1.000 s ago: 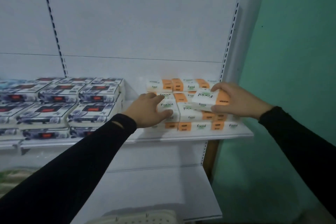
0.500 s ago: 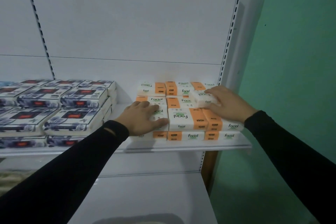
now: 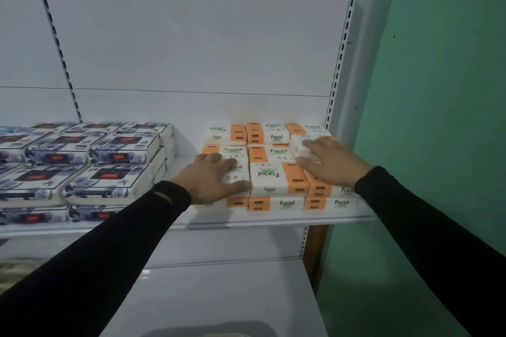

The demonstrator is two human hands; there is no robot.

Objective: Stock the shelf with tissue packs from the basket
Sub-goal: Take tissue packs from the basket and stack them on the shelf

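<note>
- Green wall [image 3: 438,90] stands to the right of a white shelving unit, whose slotted upright [image 3: 341,52] runs up beside it.
- We see the shelf [image 3: 273,219] at mid height, carrying two groups of packs, with a lower shelf [image 3: 219,295] beneath it.
- On the right part of the shelf lie the orange-and-white tissue packs [image 3: 276,178] marked "Facial", stacked in layers and set in rows from the front edge back to the rear panel.
- Our left hand [image 3: 216,179] rests flat on the front-left pack of the top layer, fingers [image 3: 219,157] straight and spread, thumb along the pack's front edge; it presses rather than grips.
- Our right hand [image 3: 332,163] lies over a small white pack [image 3: 299,146] at the right of the stack, fingers extended across its top, thumb against its near side.
- That pack sits tilted on top of the others, just beside the upright.
- To the left, apart from the orange stack, sit the blue floral packs [image 3: 109,180] with red labels, also in layers.
- Black sleeves [image 3: 109,249] cover both arms to the wrist.
- We see no basket clearly; only a dim shape at the bottom edge.
</note>
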